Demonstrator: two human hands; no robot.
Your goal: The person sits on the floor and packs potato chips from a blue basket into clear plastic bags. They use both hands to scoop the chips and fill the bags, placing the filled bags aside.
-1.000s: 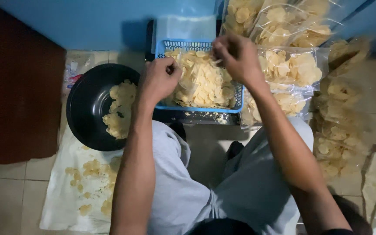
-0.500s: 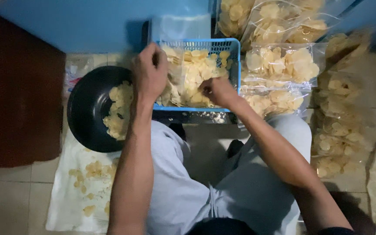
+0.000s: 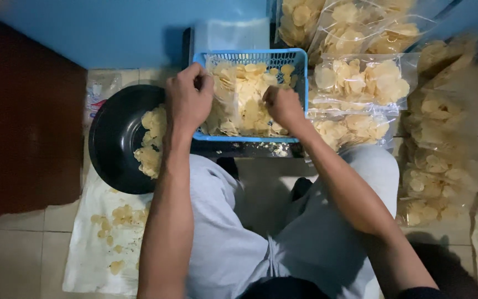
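— Two hands work at the blue basket point(image 3: 300, 61). What does each one hold?

— The left hand point(image 3: 188, 102) pinches the edge of a clear bag point(image 3: 222, 99) with curled fingers. The right hand point(image 3: 283, 105) is closed around chips point(image 3: 250, 91) inside it.

— Where does the bag sit?

— In the basket, between a black bowl point(image 3: 112, 138) of chips and sealed chip packets point(image 3: 360, 83).

A basket point(image 3: 250, 57) of chips point(image 3: 250, 94) sits ahead of the seated person's knees, a pan point(image 3: 114, 138) to its left on a cloth point(image 3: 92, 260) scattered with crumbs, filled bags point(image 3: 360, 83) stacked to its right across the floor point(image 3: 6, 260).
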